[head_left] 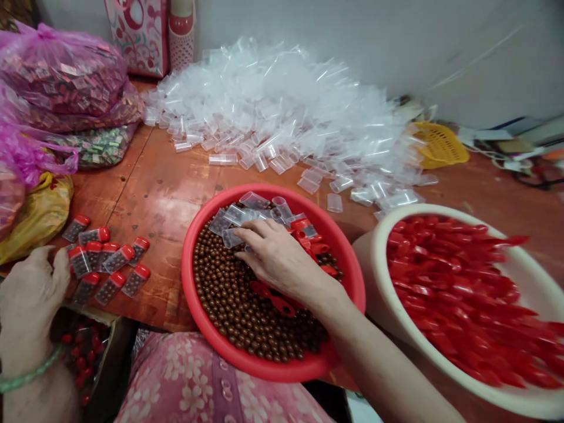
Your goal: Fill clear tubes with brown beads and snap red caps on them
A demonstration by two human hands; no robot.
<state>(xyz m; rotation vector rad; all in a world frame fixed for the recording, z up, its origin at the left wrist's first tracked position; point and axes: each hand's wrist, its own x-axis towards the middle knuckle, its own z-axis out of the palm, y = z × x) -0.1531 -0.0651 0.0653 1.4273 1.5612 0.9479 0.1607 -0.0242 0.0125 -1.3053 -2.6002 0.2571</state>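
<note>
My right hand (271, 255) reaches into a red basin (187, 258) of brown beads (229, 311), its fingers bent at a clear plastic tube (231, 237); whether they grip it is hard to tell. More clear tubes (254, 200) and several red caps (308, 232) lie on the beads around that hand. At the left edge, my left hand (33, 294) is above the table edge with thumb and fingers apart and nothing visible in it. Beside it several filled tubes with red caps (117, 258) lie on the table. Under it stands an open box (108, 346) with more capped tubes.
A big heap of clear tubes (282, 100) covers the back of the table (150, 188). At the right stands a cream tub (383, 264) full of red plastic parts (458, 299). Pink bags (66, 76) and a yellow bag (39, 220) sit at the left; a yellow basket (440, 145) lies back right.
</note>
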